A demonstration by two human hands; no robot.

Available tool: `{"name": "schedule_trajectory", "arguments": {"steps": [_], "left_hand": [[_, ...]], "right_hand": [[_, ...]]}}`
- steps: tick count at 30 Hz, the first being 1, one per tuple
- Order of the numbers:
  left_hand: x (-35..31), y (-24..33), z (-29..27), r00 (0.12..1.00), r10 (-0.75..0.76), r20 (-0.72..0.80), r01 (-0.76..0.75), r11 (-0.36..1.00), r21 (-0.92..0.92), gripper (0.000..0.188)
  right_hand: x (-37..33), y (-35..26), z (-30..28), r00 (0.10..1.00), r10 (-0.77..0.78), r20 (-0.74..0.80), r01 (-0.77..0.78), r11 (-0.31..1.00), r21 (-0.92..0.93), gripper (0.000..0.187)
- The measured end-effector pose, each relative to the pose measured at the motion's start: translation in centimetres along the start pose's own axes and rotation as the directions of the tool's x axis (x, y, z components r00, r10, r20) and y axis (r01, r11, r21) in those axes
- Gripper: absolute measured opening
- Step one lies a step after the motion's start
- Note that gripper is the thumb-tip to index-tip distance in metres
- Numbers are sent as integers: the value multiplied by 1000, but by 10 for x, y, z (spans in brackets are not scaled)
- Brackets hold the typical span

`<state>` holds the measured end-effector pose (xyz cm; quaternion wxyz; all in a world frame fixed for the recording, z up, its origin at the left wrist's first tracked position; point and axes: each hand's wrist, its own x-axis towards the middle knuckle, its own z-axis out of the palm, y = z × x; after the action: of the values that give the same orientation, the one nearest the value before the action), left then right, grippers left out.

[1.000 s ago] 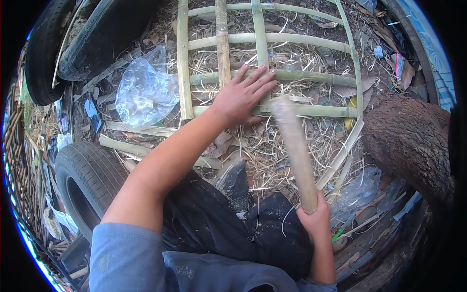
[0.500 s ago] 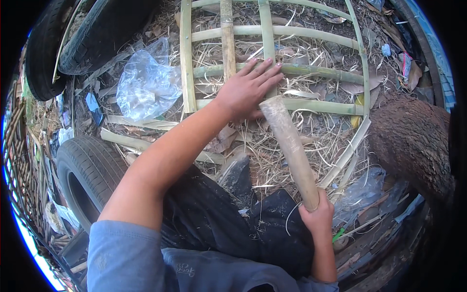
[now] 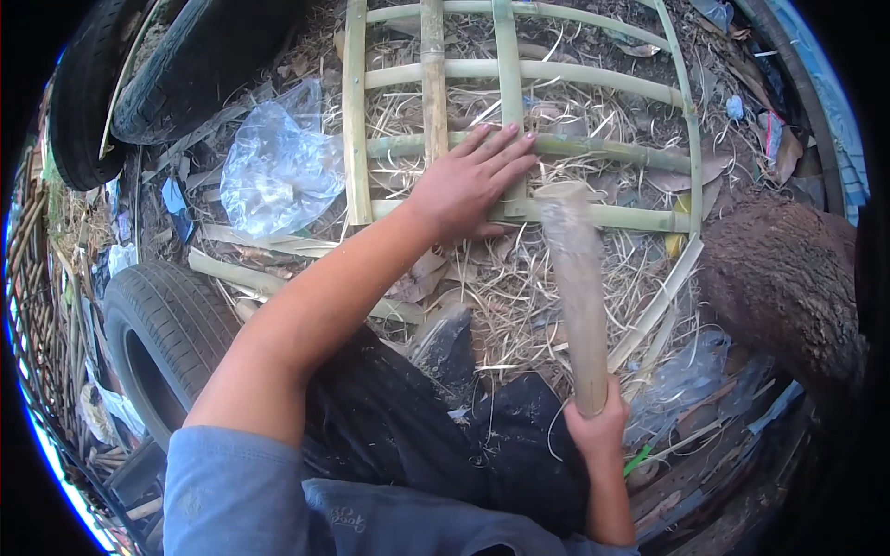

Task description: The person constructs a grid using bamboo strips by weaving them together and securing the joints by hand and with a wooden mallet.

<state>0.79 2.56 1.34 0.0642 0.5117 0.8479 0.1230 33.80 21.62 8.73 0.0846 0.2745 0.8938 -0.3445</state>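
My left hand (image 3: 471, 183) lies flat with its fingers stretched out, pressing on the near part of a lattice of split bamboo strips (image 3: 612, 151). Its fingertips rest where an upright strip (image 3: 509, 83) crosses a cross strip. In my right hand (image 3: 598, 426) is the lower end of a thick, pale bamboo stick (image 3: 582, 315), with the fingers wrapped round it. The stick's upper end is smeared by motion and appears over the lattice's near cross strip, right of my left hand. Whether it touches the strip I cannot tell.
Curly shavings (image 3: 519, 306) and dry leaves litter the ground. A crumpled clear plastic bag (image 3: 278, 171) lies left of the lattice. Tires (image 3: 176, 320) stand at the left. A rough-barked log or trunk (image 3: 783, 278) sits at the right, beside a loose bamboo strip (image 3: 658, 301).
The bamboo stick's upper end has swung to the right, away from my left hand. My left hand stays on the lattice, shifted slightly toward me.
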Motion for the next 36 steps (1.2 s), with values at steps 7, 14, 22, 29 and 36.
{"name": "schedule_trajectory", "arguments": {"steps": [7, 14, 22, 29, 36], "left_hand": [[-3, 1, -5, 1000, -11, 25, 11, 1000, -5, 103], [2, 3, -8, 998, -10, 54, 7, 999, 43, 110], [3, 4, -6, 999, 0, 48, -3, 997, 71, 110], [2, 0, -4, 998, -6, 54, 2, 997, 79, 112], [2, 1, -3, 999, -8, 36, 5, 998, 61, 107]], "right_hand": [[-4, -2, 3, 1000, 13, -21, -12, 999, 40, 43], [0, 5, -1, 995, 80, 65, -78, 996, -39, 46], [-4, 5, 0, 999, 17, 50, -19, 1000, 21, 48], [0, 4, 0, 999, -49, 23, 49, 999, 21, 46], [7, 3, -1, 995, -23, 99, 38, 988, -150, 46]]}}
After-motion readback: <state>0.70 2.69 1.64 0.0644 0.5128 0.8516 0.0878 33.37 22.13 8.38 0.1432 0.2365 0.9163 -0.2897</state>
